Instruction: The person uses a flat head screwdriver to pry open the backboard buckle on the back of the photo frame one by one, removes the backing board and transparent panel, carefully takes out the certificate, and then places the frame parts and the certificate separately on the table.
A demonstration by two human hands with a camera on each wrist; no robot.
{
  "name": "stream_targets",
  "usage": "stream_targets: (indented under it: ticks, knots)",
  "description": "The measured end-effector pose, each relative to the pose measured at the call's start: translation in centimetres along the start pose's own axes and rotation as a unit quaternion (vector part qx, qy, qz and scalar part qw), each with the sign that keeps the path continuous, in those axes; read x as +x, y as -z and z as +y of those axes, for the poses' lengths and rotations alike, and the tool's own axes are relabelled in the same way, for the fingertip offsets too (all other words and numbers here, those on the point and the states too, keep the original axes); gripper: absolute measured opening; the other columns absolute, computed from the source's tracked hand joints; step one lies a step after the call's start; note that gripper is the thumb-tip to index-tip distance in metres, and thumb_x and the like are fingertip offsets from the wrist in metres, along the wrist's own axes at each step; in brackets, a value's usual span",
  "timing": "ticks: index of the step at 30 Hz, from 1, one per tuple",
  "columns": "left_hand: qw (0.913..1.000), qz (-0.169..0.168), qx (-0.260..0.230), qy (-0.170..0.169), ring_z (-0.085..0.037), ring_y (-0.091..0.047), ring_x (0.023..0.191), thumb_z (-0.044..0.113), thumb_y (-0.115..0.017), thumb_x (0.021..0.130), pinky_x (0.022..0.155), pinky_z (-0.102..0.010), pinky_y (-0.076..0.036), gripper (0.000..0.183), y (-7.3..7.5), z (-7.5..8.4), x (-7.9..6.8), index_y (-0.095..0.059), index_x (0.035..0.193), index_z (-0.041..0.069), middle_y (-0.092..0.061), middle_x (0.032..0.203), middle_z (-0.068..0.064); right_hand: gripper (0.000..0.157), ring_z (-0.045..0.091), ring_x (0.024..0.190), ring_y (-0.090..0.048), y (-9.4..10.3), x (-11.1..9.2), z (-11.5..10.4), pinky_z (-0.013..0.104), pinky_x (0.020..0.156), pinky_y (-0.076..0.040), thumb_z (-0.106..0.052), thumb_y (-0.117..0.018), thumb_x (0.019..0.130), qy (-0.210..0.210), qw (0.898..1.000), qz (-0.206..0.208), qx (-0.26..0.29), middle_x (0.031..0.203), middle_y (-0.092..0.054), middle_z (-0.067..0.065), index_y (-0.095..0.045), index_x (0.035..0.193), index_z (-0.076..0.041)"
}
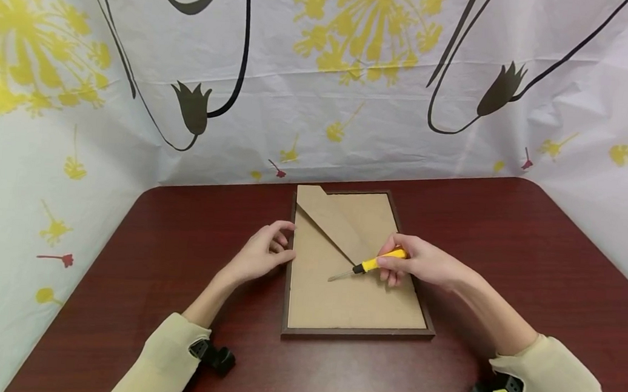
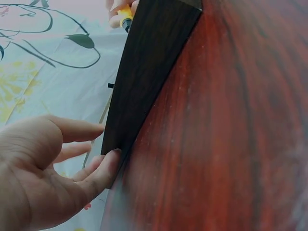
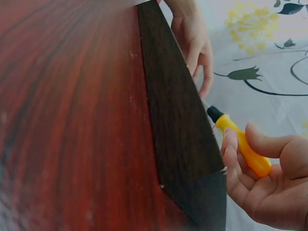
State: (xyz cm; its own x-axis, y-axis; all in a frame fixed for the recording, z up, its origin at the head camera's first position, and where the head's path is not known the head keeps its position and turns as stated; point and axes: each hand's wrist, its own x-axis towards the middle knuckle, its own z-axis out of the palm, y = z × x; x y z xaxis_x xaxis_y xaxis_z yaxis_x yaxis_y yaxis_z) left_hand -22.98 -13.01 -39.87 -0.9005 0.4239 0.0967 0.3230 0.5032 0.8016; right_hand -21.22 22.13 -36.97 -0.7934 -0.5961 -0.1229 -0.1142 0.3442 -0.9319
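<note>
A dark brown picture frame (image 1: 359, 333) lies on the table with its tan backing board (image 1: 333, 307) facing up. On the board, a folding easel stand (image 1: 334, 215) runs from the top left corner toward the middle. My right hand (image 1: 419, 261) grips the yellow handle of a screwdriver (image 1: 369, 263), its shaft pointing left over the board near the stand's lower end. At the frame's left edge is my left hand (image 1: 263, 250), fingers loosely bent. In the left wrist view that hand's thumb (image 2: 108, 168) touches the frame's outer side (image 2: 149, 62).
The dark red wooden table (image 1: 197, 230) extends around the frame on all sides. Behind and beside it hangs a white sheet (image 1: 277, 96) printed with yellow flowers and dark stems. Black cameras (image 1: 214, 356) are strapped to both wrists over cream sleeves (image 1: 558, 383).
</note>
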Motion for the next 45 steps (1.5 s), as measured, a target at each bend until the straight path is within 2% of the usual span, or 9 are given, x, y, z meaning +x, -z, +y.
stream_targets:
  ticks: [5,10,18,22,26,30,34,40,45]
  knots:
    - [0.9996,-0.02,0.006,-0.02,-0.023,-0.06,0.095,0.009,-0.07,0.095,0.087,-0.038,-0.051,0.02,-0.1,0.0,-0.1,-0.065,0.113,0.003,-0.059,0.107,-0.011,0.023,0.024,0.07,-0.067,0.1,0.1,0.5,0.03,0.065,-0.056,-0.015,-0.065,0.1,-0.013,0.999,-0.039,-0.001,0.086,-0.068,0.019,-0.054,0.104,0.005]
    - [0.9989,-0.038,0.017,-0.021,-0.02,-0.059,0.094,0.012,-0.068,0.097,0.086,-0.037,-0.048,0.007,0.0,0.2,-0.1,-0.064,0.102,0.009,-0.06,0.1,-0.005,0.022,0.02,0.068,-0.064,0.5,0.0,0.8,0.027,0.063,-0.053,-0.014,-0.065,0.1,-0.015,0.998,-0.053,-0.01,0.084,-0.066,0.017,-0.055,0.103,0.005]
    - [0.9956,-0.093,-0.001,0.0,-0.018,-0.062,0.074,0.014,-0.064,0.1,0.064,-0.033,-0.052,0.005,0.1,0.6,-0.1,-0.062,0.099,0.009,-0.06,0.087,-0.005,0.022,0.018,0.066,-0.06,1.3,-0.1,0.9,0.026,0.059,-0.051,-0.016,-0.065,0.1,-0.008,0.998,-0.055,-0.028,0.082,-0.065,0.015,-0.056,0.104,0.004]
    - [0.9893,-0.14,-0.039,0.014,-0.021,-0.067,0.071,0.014,-0.066,0.099,0.066,-0.035,-0.056,0.007,-0.2,1.3,-0.2,-0.064,0.101,0.008,-0.063,0.086,-0.007,0.022,0.018,0.068,-0.06,2.4,-0.3,1.5,0.027,0.062,-0.051,-0.017,-0.065,0.1,-0.013,0.999,-0.042,-0.03,0.084,-0.065,0.015,-0.057,0.103,0.004]
    - [0.9759,-0.199,-0.088,0.018,-0.024,-0.069,0.071,0.012,-0.067,0.098,0.07,-0.037,-0.059,0.01,-1.0,2.2,-0.3,-0.067,0.104,0.004,-0.064,0.088,-0.012,0.021,0.018,0.068,-0.06,3.6,-0.8,2.2,0.027,0.064,-0.051,-0.016,-0.065,0.1,-0.015,0.999,-0.023,-0.033,0.084,-0.065,0.016,-0.057,0.103,0.004]
    - [0.9686,-0.234,-0.084,0.014,-0.023,-0.068,0.072,0.012,-0.067,0.099,0.07,-0.037,-0.059,0.01,-1.2,2.9,-0.4,-0.069,0.107,0.007,-0.065,0.091,-0.014,0.02,0.02,0.067,-0.059,4.0,-1.1,2.3,0.028,0.063,-0.051,-0.015,-0.064,0.101,-0.01,0.999,-0.019,-0.044,0.082,-0.065,0.016,-0.056,0.103,0.003]
    - [0.9764,-0.21,-0.047,-0.015,-0.022,-0.066,0.072,0.009,-0.066,0.099,0.068,-0.036,-0.059,0.012,-0.6,2.8,-0.5,-0.069,0.11,0.006,-0.067,0.092,-0.013,0.02,0.019,0.065,-0.057,3.6,-1.1,1.7,0.028,0.06,-0.05,-0.017,-0.065,0.1,-0.003,0.998,-0.021,-0.06,0.08,-0.064,0.015,-0.056,0.101,0.002]
    - [0.9936,-0.093,-0.029,-0.058,-0.021,-0.066,0.086,0.007,-0.069,0.096,0.08,-0.035,-0.056,0.015,0.1,2.3,-0.3,-0.07,0.11,0.002,-0.069,0.098,-0.008,0.017,0.019,0.064,-0.057,2.0,-0.8,0.0,0.029,0.06,-0.051,-0.015,-0.066,0.1,0.01,0.997,-0.03,-0.077,0.076,-0.062,0.012,-0.058,0.098,-0.001]
    - [0.9957,-0.029,-0.007,-0.088,-0.027,-0.063,0.104,0.003,-0.073,0.092,0.093,-0.042,-0.052,0.022,0.2,1.9,-0.2,-0.069,0.114,0.0,-0.065,0.112,-0.011,0.015,0.019,0.064,-0.058,0.2,-0.6,-0.8,0.029,0.061,-0.053,-0.013,-0.066,0.099,0.017,0.996,-0.056,-0.073,0.075,-0.062,0.011,-0.057,0.098,-0.002]
